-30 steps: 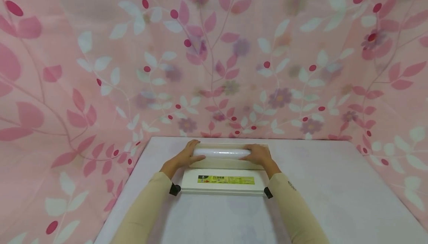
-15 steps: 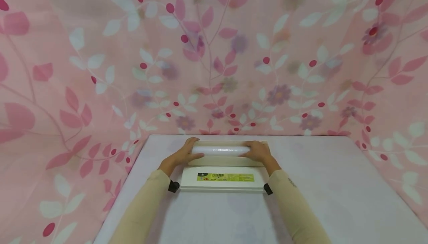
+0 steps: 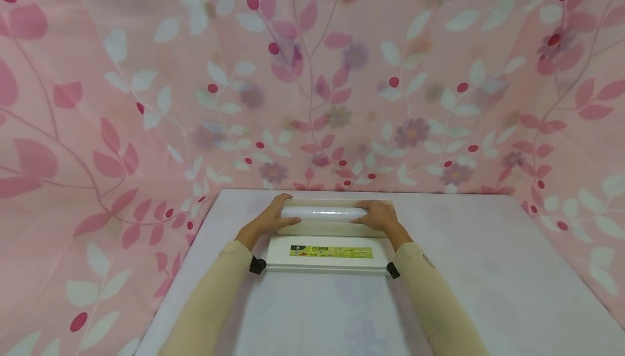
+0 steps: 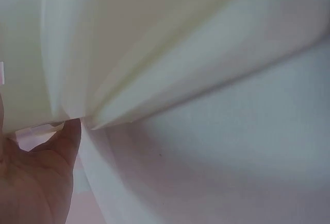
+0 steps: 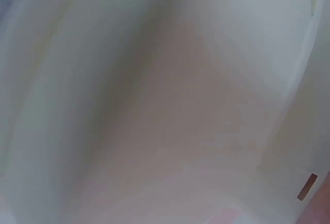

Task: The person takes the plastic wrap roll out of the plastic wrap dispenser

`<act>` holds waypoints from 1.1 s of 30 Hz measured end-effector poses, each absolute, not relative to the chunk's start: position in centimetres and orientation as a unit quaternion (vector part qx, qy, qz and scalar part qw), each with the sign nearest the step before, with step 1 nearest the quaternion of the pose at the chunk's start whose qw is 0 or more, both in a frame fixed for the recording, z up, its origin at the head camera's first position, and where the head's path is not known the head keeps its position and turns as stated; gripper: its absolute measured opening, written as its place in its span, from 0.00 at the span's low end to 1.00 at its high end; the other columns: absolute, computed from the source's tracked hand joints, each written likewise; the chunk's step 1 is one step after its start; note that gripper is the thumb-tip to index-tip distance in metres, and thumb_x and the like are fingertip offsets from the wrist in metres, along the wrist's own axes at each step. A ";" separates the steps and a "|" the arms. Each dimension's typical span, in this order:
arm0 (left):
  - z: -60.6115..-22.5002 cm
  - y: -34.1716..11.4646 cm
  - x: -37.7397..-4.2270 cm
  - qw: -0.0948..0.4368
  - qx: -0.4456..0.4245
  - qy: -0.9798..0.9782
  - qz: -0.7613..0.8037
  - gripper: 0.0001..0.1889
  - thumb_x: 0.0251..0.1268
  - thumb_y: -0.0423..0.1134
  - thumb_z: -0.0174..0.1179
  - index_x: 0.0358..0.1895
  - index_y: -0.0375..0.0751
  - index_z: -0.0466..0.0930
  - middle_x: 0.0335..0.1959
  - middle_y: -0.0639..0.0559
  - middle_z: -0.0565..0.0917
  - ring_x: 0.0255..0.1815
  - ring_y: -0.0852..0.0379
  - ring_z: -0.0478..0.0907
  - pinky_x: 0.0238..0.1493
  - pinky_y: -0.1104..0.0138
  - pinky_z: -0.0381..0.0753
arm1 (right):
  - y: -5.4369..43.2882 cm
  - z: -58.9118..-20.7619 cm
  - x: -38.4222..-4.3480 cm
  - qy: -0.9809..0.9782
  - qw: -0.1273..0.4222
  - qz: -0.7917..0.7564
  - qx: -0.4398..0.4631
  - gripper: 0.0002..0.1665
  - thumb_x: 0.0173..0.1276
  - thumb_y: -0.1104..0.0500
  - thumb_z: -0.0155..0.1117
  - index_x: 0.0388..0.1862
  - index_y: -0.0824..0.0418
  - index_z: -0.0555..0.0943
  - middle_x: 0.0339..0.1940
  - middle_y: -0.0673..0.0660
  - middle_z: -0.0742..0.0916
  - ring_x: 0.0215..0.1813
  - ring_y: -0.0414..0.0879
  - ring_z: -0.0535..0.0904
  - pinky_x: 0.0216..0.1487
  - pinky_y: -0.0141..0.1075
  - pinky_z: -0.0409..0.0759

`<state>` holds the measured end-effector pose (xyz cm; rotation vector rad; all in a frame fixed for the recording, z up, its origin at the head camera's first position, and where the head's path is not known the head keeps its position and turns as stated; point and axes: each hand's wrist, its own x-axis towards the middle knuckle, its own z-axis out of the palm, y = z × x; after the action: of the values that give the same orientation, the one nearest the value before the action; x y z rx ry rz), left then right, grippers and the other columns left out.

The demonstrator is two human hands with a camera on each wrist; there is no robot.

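Note:
A white, shiny cling film roll [image 3: 324, 214] lies lengthwise in a long cream box [image 3: 332, 229] near the table's far edge. The box's white lid [image 3: 280, 253] is folded open toward me, with a yellow-green label [image 3: 332, 252] on it. At the left end, my left hand [image 3: 268, 220] holds the roll, thumb on the near side and fingers beyond. My right hand [image 3: 381, 217] grips the right end the same way. Close by the left wrist camera, a blurred pale panel fills much of the view beside the left hand [image 4: 38, 183]. The right wrist view shows only a sliver of hand [image 5: 319, 208].
Under the box spreads a pale-covered table [image 3: 469, 269]. A pink cloth with leaves and flowers [image 3: 312, 101] hangs behind and along both sides. Small black wrist devices [image 3: 257, 265] sit under both wrists, near the lid's ends.
The head view shifts slightly, so the table and box appear a little higher. Both hands stay at the ends of the cling film roll.

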<state>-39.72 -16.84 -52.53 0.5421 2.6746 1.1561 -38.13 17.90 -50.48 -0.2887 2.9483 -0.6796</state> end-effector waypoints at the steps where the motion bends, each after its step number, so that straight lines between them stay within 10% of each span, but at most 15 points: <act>1: -52.5 -16.8 -39.8 0.087 0.178 0.898 0.393 0.46 0.59 0.56 0.69 0.75 0.45 0.53 0.76 0.42 0.57 0.74 0.42 0.59 0.75 0.44 0.57 | 17.9 -50.4 -38.2 0.969 0.053 -0.222 -0.096 0.36 0.58 0.38 0.72 0.64 0.50 0.79 0.61 0.56 0.84 0.62 0.56 0.76 0.65 0.58 0.65; 33: -52.7 -16.2 -38.8 0.073 0.102 0.888 0.442 0.50 0.56 0.53 0.72 0.75 0.40 0.50 0.66 0.40 0.67 0.62 0.45 0.70 0.67 0.48 0.69 | 18.6 -50.8 -38.4 0.967 0.032 -0.212 -0.140 0.38 0.58 0.35 0.71 0.64 0.51 0.80 0.54 0.54 0.87 0.54 0.52 0.79 0.60 0.55 0.74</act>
<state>-38.83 -16.19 -52.75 0.3064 2.6682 1.3279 -38.39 18.58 -50.82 -0.4302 2.9757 -0.6540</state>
